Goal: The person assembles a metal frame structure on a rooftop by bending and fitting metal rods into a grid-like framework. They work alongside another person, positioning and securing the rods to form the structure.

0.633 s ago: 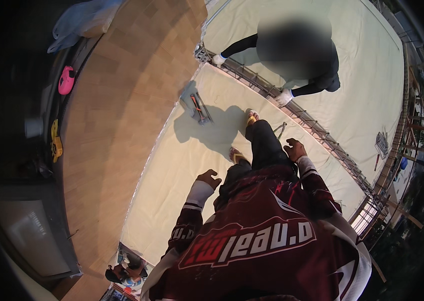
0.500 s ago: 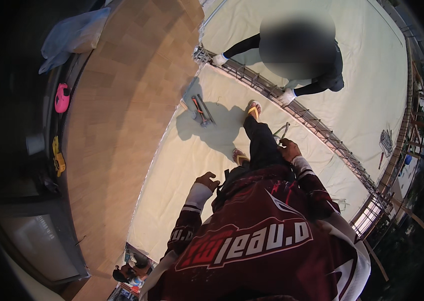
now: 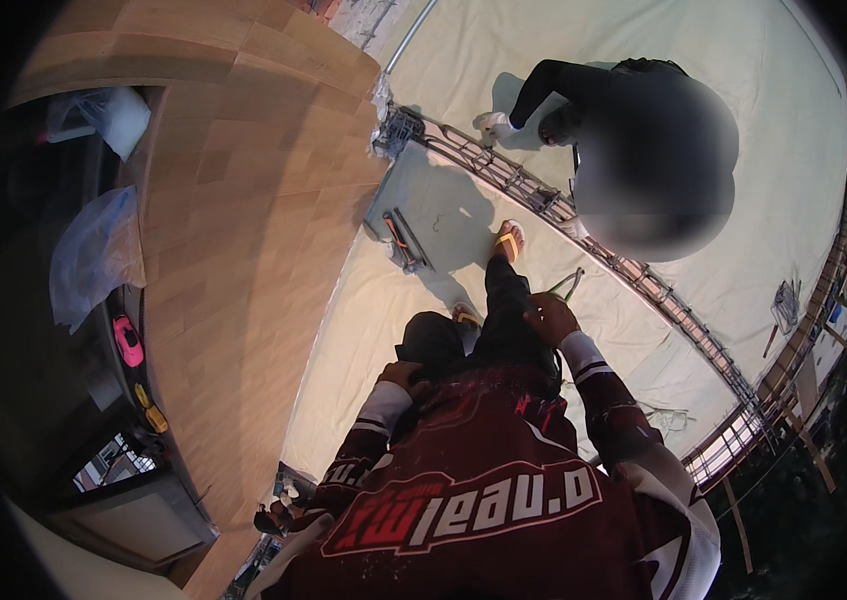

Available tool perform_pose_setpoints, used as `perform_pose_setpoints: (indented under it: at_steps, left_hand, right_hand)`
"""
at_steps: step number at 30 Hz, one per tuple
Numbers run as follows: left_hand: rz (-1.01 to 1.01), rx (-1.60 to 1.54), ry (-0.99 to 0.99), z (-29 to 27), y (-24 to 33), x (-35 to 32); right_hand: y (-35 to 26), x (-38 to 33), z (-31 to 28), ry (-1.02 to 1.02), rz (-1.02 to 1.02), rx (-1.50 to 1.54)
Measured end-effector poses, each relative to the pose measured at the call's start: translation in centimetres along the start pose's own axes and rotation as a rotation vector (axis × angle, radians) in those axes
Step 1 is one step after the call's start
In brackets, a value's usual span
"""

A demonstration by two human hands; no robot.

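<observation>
My left hand (image 3: 400,376) rests on my bent left thigh, its fingers partly hidden and nothing seen in them. Against my right thigh lies my right hand (image 3: 550,320), fingers loosely bent, with no held thing showing. Just past it is a tool with green handles (image 3: 572,284), which seems to lie on the cream sheet (image 3: 343,320). A hammer-like tool with an orange-red handle (image 3: 398,240) and a dark bar (image 3: 413,237) lie ahead of my feet. Beyond them runs a long reinforcing-bar cage (image 3: 533,190).
A co-worker in black with white gloves (image 3: 493,126) crouches across the cage. On the left rises a wood-panelled surface (image 3: 233,250), with a pink object (image 3: 127,341), a yellow one (image 3: 150,408) and clear plastic bags (image 3: 98,255). Bundled wire (image 3: 785,305) lies far right.
My left hand has come down onto my thigh, and my left knee is bent up. My right hand has moved in against my right thigh. The co-worker has crouched lower and shifted right.
</observation>
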State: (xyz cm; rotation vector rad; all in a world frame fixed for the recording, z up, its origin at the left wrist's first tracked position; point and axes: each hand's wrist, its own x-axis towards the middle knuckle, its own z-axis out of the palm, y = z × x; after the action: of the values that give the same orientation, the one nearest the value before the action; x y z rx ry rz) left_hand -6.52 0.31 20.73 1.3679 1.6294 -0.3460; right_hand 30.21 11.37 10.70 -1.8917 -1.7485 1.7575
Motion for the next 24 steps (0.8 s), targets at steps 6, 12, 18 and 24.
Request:
perform_pose_setpoints:
  at_steps: [6, 12, 18, 24]
  left_hand:
    - [0.157, 0.399, -0.04, -3.2, 3.8, 2.9]
    - [0.052, 0.1, 0.048, -8.5, 7.0, 3.1]
    - [0.194, 0.08, -0.044, -12.5, 8.3, 4.2]
    - [0.204, 0.098, -0.13, -16.4, 6.6, 8.7]
  right_hand:
    - [-3.1, -2.1, -0.4, -0.124, -0.325, -0.127]
    - [-7.2, -3.0, -1.6, -0.254, -0.108, -0.009]
    - [-10.3, -2.6, -4.0, -0.298, 0.03, 0.102]
    - [-10.4, 1.2, -2.5, -0.084, 0.105, 0.147]
